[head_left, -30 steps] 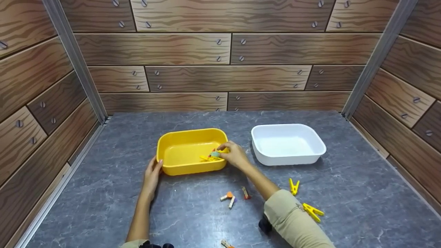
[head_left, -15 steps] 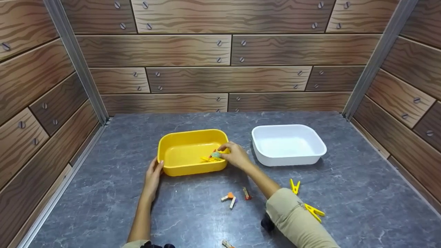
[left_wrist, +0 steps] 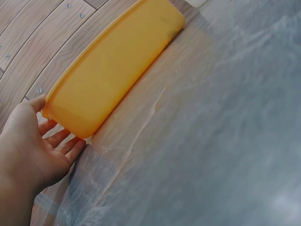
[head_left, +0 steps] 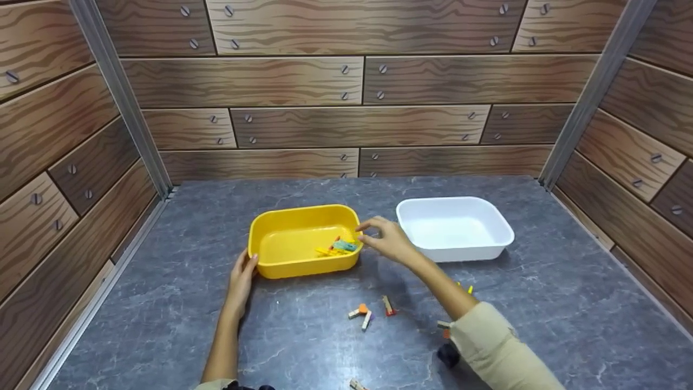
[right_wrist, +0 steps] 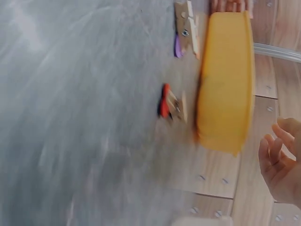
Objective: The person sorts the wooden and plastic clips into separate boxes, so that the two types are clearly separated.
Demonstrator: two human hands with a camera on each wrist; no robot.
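A yellow tub sits mid-table with a teal peg and yellow pegs lying inside near its right end. My right hand hovers just over the tub's right rim, fingers loosely spread and holding nothing; its fingers show beside the yellow tub in the right wrist view. My left hand rests against the tub's front left corner. In the left wrist view the left hand has its thumb by the rim and straight fingers along the wall of the yellow tub.
A white tub stands empty to the right of the yellow one. Loose pegs lie on the grey table in front: an orange and purple pair, a red one, and a yellow one partly behind my forearm. Wood-patterned walls enclose three sides.
My right hand let go of the teal peg, which now lies in the yellow tub, and drew back to the right with fingers spread. The left hand stayed put.
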